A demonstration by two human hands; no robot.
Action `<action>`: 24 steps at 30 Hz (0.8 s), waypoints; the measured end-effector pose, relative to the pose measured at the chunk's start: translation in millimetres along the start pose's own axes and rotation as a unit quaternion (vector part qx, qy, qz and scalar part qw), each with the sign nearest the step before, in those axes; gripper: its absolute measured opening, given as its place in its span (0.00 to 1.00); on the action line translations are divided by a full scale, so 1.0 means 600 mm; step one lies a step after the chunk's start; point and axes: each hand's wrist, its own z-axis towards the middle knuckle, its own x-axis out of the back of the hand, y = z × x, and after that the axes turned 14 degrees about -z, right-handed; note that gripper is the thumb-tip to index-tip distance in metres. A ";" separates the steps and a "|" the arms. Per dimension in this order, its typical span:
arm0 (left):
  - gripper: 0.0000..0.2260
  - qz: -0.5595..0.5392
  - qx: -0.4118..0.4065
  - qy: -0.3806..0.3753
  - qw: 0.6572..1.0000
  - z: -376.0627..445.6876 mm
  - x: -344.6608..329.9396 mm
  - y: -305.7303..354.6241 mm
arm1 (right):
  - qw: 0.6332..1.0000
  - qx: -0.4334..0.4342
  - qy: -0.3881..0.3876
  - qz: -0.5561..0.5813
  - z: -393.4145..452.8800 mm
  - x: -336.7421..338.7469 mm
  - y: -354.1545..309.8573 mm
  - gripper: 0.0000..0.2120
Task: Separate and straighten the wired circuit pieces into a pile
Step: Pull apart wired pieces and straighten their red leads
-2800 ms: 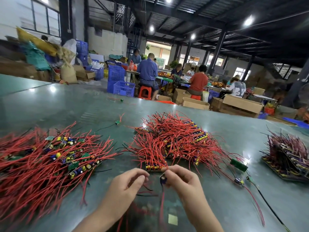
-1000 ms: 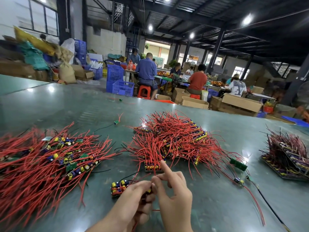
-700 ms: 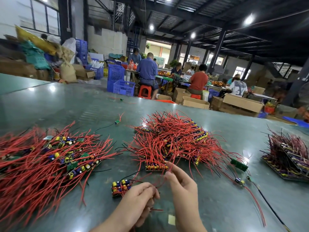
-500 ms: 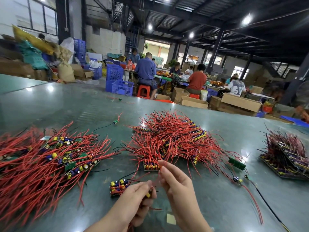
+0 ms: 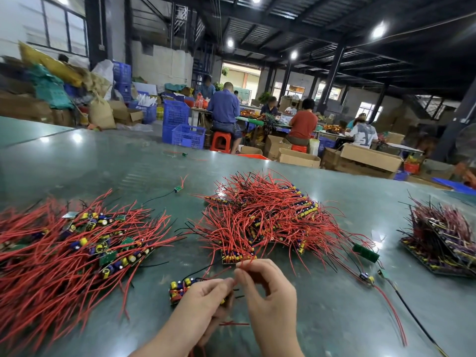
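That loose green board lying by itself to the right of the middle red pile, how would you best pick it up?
Take the green board by its two long edges, coming from above and slightly from the near side. It lies flat on the table, bare face up, so the thin edges are likely the safest hold. Red wires from the middle pile trail across its far end; lifting slowly should avoid snagging them.

A glossy dark green worktop carries heaps of bright red wires mixed with thin black ones. Small green circuit boards bear yellow and blue capacitors. Behind, stacked blue crates and an orange-red stool.
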 end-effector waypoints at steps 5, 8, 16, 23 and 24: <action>0.21 -0.006 -0.059 -0.040 0.997 -0.007 -0.008 0.011 | 0.878 -0.338 -0.046 0.337 0.008 -0.002 -0.012 0.06; 0.20 0.041 -0.080 -0.042 0.995 -0.011 -0.004 0.012 | 0.843 -0.382 0.008 0.379 0.019 0.009 -0.009 0.03; 0.15 0.376 -0.247 0.051 0.892 -0.014 0.018 0.003 | 0.979 -0.183 0.073 0.042 0.027 0.034 0.004 0.08; 0.15 0.333 -0.227 0.022 0.915 -0.009 0.017 0.009 | 0.843 -0.414 0.027 0.342 0.035 0.036 0.012 0.10; 0.15 0.320 -0.216 0.011 0.922 -0.007 0.016 0.009 | 0.839 -0.423 0.038 0.341 0.036 0.039 0.015 0.09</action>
